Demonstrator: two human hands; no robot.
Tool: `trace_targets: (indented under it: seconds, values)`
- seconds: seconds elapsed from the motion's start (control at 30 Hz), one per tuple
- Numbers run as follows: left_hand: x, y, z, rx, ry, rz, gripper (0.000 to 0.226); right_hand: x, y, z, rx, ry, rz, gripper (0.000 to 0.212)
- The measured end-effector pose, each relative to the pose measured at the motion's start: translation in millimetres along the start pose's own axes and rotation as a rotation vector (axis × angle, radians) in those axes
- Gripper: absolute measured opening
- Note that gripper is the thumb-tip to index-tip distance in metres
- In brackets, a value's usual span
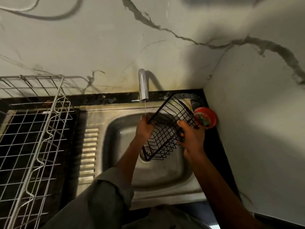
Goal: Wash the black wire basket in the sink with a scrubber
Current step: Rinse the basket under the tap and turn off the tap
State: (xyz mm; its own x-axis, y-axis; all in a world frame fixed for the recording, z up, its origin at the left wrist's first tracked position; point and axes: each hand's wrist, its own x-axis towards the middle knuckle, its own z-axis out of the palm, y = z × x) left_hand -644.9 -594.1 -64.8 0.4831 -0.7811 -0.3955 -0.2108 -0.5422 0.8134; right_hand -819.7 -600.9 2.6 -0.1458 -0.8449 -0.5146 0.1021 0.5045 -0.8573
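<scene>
Grey sleeve (105, 192) on the person's left arm fills the near foreground, forearm reaching up over the sink. Black wire basket (166, 129), rectangular with a grid bottom, is held tilted over the stainless steel sink basin (165, 172), low corner down near the drain (146, 154), high corner up beside the tap. Left hand (144, 128) has its fingers curled round the basket's left rim; right hand (191, 136) grips the right side, thumb on top of the wire. Can't tell whether either hand also holds a scrubber. Chrome tap spout (143, 86) stands just behind, with a thin water stream (145, 108) falling onto the left hand's fingers by the basket rim. Red round plastic tub (207, 117) with green and red stuff inside sits on the black counter at the sink's far right corner, just beside the basket's upper end. Ribbed steel drainboard (89, 154) lies left of the basin. Silver wire dish rack (34, 134) stands farther left. White marble-look wall with grey veins (115, 38) runs behind.
</scene>
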Motion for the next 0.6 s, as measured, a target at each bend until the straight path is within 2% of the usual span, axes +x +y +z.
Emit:
trace_targets:
  seconds: [0.13,0.2,0.27,0.33,0.37,0.43,0.5,0.6]
  values:
    - [-36,-33,-5,0.035,0.229,-0.173,0.047,-17,11,9,0.118,0.052,-0.047,0.085]
    - [-50,-42,-2,-0.058,0.267,-0.313,0.056,-34,12,16,0.169,0.079,-0.014,0.087]
    - [-62,-41,-1,-0.350,0.232,-0.556,0.061,-50,15,20,0.186,0.116,-0.003,0.088]
    - [-76,-28,-2,-0.792,0.102,-0.713,0.050,-61,20,22,0.176,0.130,-0.037,0.087]
    - [-80,-21,-1,-0.991,-0.003,-0.728,0.044,-67,22,25,0.164,0.133,-0.052,0.086]
    - [-87,-10,-2,-1.151,-0.110,-0.692,0.035,-79,24,26,0.099,0.114,-0.097,0.085]
    - [-86,-7,-4,-1.142,-0.081,-0.647,0.035,-90,22,24,0.027,0.051,-0.127,0.082]
    - [-75,-7,-8,-1.139,-0.062,-0.640,0.051,-95,10,11,0.007,-0.117,-0.174,0.075]
